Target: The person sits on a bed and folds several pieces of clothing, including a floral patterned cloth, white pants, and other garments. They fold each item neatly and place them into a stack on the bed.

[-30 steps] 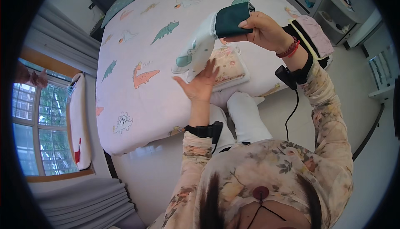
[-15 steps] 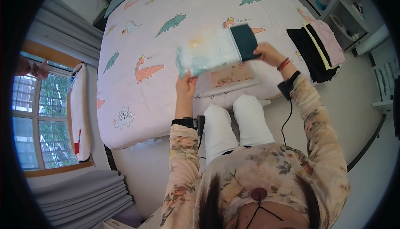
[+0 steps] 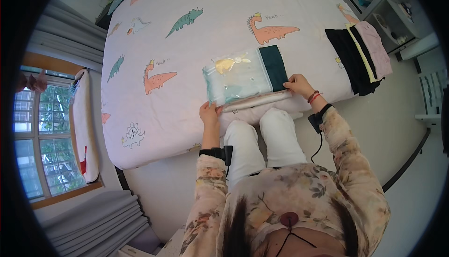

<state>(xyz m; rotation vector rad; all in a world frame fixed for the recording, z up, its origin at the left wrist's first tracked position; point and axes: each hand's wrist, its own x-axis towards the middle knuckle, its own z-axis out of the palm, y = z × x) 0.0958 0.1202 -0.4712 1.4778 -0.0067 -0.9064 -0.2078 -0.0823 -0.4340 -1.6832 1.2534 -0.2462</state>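
A clear plastic package [image 3: 241, 77] with folded pale teal fabric, a yellow figure and a dark green band at its right end lies near the bed's front edge. My left hand [image 3: 210, 111] pinches its near left corner. At the near right corner, the fingers of my right hand [image 3: 299, 86] are closed on the dark green end. Beneath the package, a second flat package [image 3: 257, 101] shows only its pale near edge. The two overlap, and most of the lower one is hidden.
The bed [image 3: 154, 112] has a pink sheet with dinosaur prints. A stack of folded clothes [image 3: 358, 58], black, yellow and pink, rests at its right edge. Grey shelves [image 3: 393, 16] stand at the far right. A window [image 3: 51, 135] and grey curtains [image 3: 98, 219] are on the left.
Both hands have lowered the teal package toward me, onto the flat package beneath. The lower one's orange-patterned face, seen before, is now covered.
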